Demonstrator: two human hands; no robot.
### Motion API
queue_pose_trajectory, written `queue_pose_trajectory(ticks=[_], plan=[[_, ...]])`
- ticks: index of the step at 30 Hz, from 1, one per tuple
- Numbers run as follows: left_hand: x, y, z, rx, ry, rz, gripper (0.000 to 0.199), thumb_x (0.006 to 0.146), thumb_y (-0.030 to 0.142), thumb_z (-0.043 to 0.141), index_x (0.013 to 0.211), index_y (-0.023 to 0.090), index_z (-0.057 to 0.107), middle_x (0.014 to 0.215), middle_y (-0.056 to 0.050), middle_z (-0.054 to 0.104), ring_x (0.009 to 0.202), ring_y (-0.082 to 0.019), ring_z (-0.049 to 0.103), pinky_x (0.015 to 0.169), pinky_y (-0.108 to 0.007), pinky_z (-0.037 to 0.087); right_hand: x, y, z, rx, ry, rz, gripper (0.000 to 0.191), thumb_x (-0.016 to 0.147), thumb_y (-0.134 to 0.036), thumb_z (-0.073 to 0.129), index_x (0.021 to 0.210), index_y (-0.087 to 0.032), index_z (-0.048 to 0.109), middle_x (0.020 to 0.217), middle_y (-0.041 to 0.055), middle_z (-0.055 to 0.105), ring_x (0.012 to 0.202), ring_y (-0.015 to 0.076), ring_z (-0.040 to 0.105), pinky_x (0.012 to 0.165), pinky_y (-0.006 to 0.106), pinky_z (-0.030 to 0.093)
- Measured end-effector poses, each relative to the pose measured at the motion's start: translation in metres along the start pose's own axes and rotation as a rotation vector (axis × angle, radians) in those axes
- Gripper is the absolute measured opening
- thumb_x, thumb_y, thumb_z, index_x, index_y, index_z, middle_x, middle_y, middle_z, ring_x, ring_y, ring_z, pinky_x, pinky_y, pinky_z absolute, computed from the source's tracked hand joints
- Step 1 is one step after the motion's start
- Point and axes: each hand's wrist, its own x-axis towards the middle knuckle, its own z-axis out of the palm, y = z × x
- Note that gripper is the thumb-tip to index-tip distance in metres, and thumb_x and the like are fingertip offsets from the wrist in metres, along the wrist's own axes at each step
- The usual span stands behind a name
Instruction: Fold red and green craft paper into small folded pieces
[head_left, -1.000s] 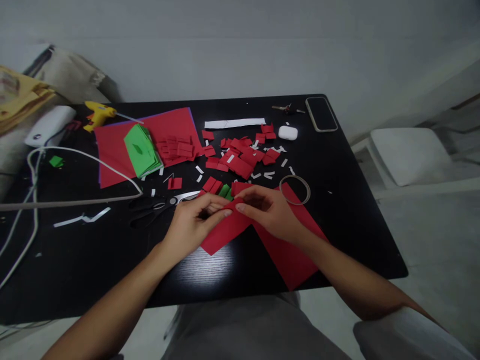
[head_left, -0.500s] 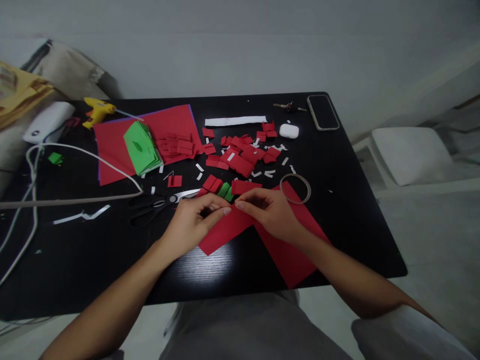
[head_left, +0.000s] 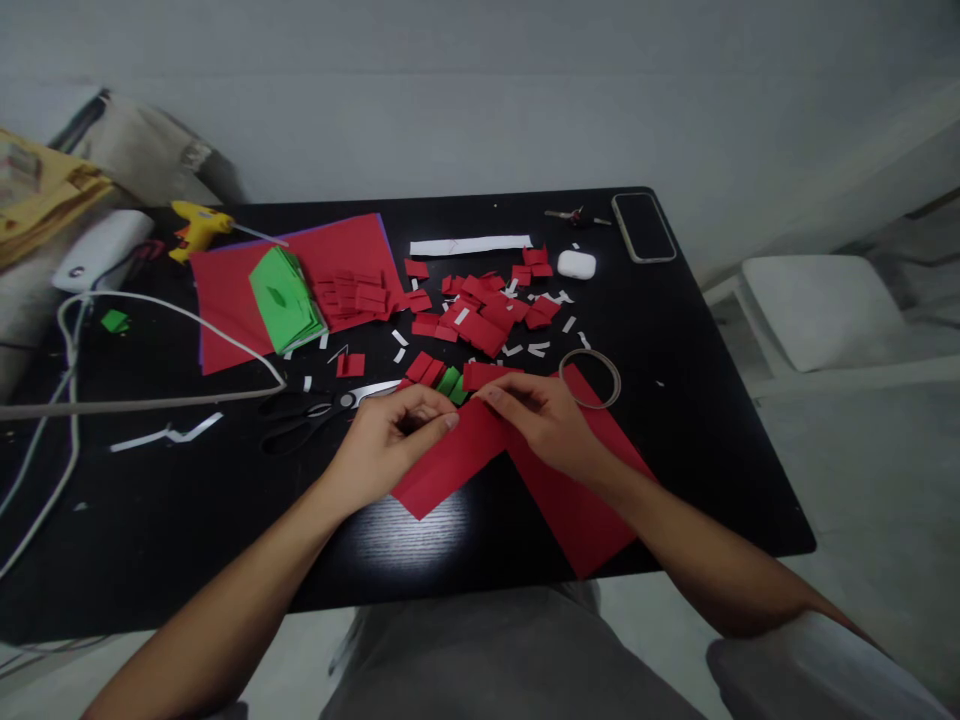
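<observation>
My left hand (head_left: 386,440) pinches the left part of a red paper sheet (head_left: 450,465) between thumb and fingers. At the sheet's upper right edge, the thumb and fingertips of my right hand (head_left: 553,422) are closed on it. Beneath my right hand and forearm lies another red sheet (head_left: 577,525). Folded red pieces (head_left: 425,369) and green pieces (head_left: 450,384) sit just beyond my fingers. Black-handled scissors (head_left: 346,400) lie beside my left hand, their blades partly hidden behind it. A tape ring (head_left: 590,379) rests beyond my right hand.
Red folded pieces (head_left: 484,325) and white scraps lie mid-table. Green paper (head_left: 285,300) rests on a red sheet (head_left: 225,330), near a yellow glue gun (head_left: 199,230). A white cable (head_left: 187,402) crosses the left side. A phone (head_left: 643,228) and white case (head_left: 577,264) lie at back right.
The red sheet has tilted slightly, its lower corner shifting a little down. My right fingertips have moved slightly up and right along its edge. My left hand stays nearly in place.
</observation>
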Motion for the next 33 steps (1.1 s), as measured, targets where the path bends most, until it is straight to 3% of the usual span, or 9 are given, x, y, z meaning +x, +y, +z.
queue_pose_trajectory(ticks=[7,13,17,33], plan=[[0.0001,0.0010,0.0002,-0.029,0.011,-0.010,0.019,0.089,0.037,0.073,0.088,0.017,0.074,0.069,0.000,0.068,0.062,-0.012,0.058,0.058,-0.022,0.044,-0.0010,0.0014,0.0015,-0.016,0.004,0.028,0.019,0.088,-0.040,0.078,0.086,-0.021,0.076,0.083,0.0028,0.076,0.075,0.0170,0.067,0.070,0.030,0.053],[0.0005,0.0011,0.0022,-0.059,0.033,-0.026,0.019,0.088,0.036,0.075,0.086,0.017,0.073,0.068,0.001,0.064,0.061,-0.010,0.053,0.058,-0.021,0.041,-0.0005,0.0035,0.0040,0.034,0.010,0.036,0.021,0.087,-0.042,0.079,0.088,-0.021,0.076,0.087,0.0030,0.077,0.079,0.0177,0.068,0.075,0.031,0.055],[0.0016,0.0031,0.0025,-0.105,0.082,-0.033,0.021,0.084,0.037,0.078,0.083,0.016,0.072,0.064,0.003,0.059,0.059,-0.010,0.049,0.056,-0.021,0.039,0.0011,0.0054,0.0030,0.058,0.003,0.071,0.021,0.083,-0.040,0.081,0.086,-0.020,0.075,0.084,0.0024,0.075,0.076,0.0165,0.066,0.071,0.030,0.053],[0.0016,-0.0023,-0.0039,-0.002,-0.067,-0.034,0.019,0.090,0.034,0.070,0.084,0.016,0.066,0.070,0.003,0.061,0.064,-0.010,0.053,0.060,-0.021,0.040,0.0010,0.0026,0.0014,0.090,-0.061,0.092,0.016,0.085,-0.034,0.079,0.081,-0.019,0.078,0.079,0.0015,0.074,0.074,0.0150,0.064,0.071,0.029,0.048]])
